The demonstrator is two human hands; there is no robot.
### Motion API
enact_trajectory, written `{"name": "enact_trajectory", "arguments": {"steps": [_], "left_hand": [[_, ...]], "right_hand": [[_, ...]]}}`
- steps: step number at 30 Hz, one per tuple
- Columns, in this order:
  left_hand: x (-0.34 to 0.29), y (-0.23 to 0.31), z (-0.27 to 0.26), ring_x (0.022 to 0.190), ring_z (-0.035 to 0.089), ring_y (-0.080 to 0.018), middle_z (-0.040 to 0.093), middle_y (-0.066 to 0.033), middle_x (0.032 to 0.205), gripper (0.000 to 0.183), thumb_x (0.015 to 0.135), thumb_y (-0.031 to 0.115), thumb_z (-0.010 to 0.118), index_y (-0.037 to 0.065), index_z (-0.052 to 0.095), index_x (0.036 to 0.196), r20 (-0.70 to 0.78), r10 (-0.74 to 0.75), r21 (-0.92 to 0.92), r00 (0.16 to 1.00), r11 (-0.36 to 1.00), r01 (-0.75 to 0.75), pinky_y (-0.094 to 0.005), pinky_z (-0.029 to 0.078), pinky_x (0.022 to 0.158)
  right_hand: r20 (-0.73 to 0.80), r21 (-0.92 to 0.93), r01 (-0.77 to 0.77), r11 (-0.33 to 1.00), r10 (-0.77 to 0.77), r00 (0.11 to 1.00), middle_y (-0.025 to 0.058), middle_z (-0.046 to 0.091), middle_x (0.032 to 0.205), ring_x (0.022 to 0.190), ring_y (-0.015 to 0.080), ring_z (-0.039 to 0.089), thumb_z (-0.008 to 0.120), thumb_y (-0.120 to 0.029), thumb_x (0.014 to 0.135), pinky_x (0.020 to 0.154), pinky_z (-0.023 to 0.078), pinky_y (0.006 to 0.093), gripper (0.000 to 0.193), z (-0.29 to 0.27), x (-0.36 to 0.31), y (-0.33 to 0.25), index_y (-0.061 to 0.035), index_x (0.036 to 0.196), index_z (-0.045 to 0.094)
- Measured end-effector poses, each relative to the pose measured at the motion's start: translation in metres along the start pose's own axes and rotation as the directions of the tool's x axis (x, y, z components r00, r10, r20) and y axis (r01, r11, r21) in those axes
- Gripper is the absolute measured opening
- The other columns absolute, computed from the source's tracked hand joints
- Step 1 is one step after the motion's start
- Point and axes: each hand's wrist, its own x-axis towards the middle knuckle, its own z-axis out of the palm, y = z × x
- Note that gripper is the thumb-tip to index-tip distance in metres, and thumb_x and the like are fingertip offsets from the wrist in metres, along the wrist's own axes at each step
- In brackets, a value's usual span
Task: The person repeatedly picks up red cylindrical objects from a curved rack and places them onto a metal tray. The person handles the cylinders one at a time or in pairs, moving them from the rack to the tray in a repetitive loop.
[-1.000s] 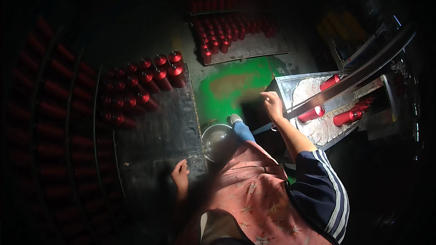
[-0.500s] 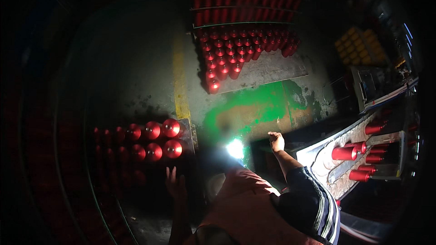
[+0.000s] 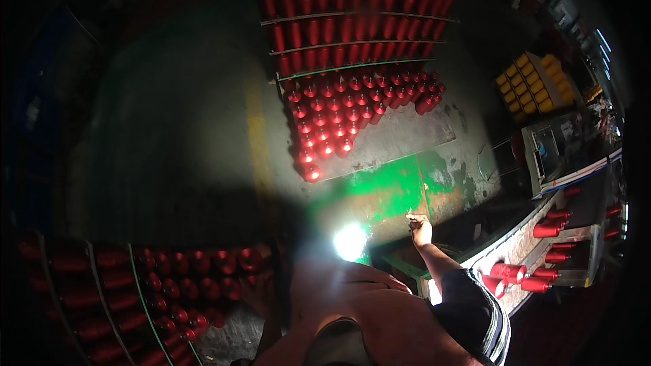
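My left hand (image 3: 256,291) is in deep shadow, beside the nearest of the red domed cylinders (image 3: 255,257) at the left. Its fingers are too dark to make out, and so is any contact with a cylinder. Out over the patchy green floor (image 3: 400,186), my right hand (image 3: 420,229) is held with thumb and fingers drawn together. Whatever may be between those fingertips is too small to identify. More red cylinders (image 3: 325,148), with round shoulders and small bright tops, stand upright in rows farther ahead.
Behind the standing cylinders, a rack (image 3: 352,15) holds red cylinders in layers divided by bars. Another such stack (image 3: 88,291) rises at lower left. On the right, a bench-like conveyor (image 3: 519,251) carries several red cylinders. Yellow cylinders (image 3: 525,85) are stacked at far right. Strong glare (image 3: 350,241) lies before me.
The view has shifted, bringing more of the far rack and left stack into sight. My left hand is lower and darker, among the left cylinders; my right hand's fingers have drawn together.
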Motion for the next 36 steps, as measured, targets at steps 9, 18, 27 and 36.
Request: {"name": "enact_trajectory", "arguments": {"steps": [9,18,27,36], "left_hand": [[-0.013,-0.016,0.019,0.131,0.036,-0.0461,0.031,-0.0271,0.149,0.034,0.089,0.027,0.065,0.025,0.066,0.122,-0.105,-0.104,0.063,0.989,0.992,0.111,-0.0552,0.035,0.104],[0.008,0.056,-0.01,0.123,0.044,-0.037,0.037,-0.021,0.147,0.036,0.073,-0.001,0.074,0.018,0.077,0.103,-0.017,-0.719,-0.754,0.695,0.466,0.464,-0.0391,0.043,0.097],[-0.006,0.081,0.011,0.133,0.033,-0.0438,0.028,-0.0245,0.151,0.047,0.073,0.015,0.075,0.027,0.069,0.119,-0.261,-0.662,-0.288,0.702,0.748,0.598,-0.0478,0.032,0.108],[-0.003,0.07,0.056,0.115,0.049,-0.0314,0.041,-0.0152,0.141,0.052,0.062,0.007,0.084,0.026,0.073,0.108,-0.522,-0.664,-0.364,0.535,0.741,0.564,-0.0401,0.046,0.093]], "right_hand": [[0.396,-0.357,0.627,0.692,-0.496,0.773,0.0082,0.062,0.088,0.079,0.0222,0.06,0.061,0.008,0.073,0.072,0.05,0.0316,0.036,0.166,0.033,-0.121,-0.0125,0.1,0.074],[0.857,-0.199,0.749,0.632,-0.258,0.446,0.0064,0.059,0.1,0.096,0.0229,0.06,0.057,0.003,0.084,0.086,0.049,0.0335,0.029,0.368,0.039,-0.157,-0.0135,0.103,0.071],[0.835,0.384,0.75,0.538,0.144,-0.531,0.0108,0.045,0.139,0.128,0.0316,0.044,0.062,-0.009,0.082,0.099,0.046,0.0424,0.045,0.481,-0.05,-0.16,-0.0291,0.122,0.066],[0.673,0.265,0.557,0.787,0.263,-0.691,0.0241,0.018,0.152,0.135,0.0435,0.026,0.068,-0.014,0.075,0.112,0.03,0.0478,0.053,0.478,-0.12,-0.099,-0.0255,0.127,0.061]]}}
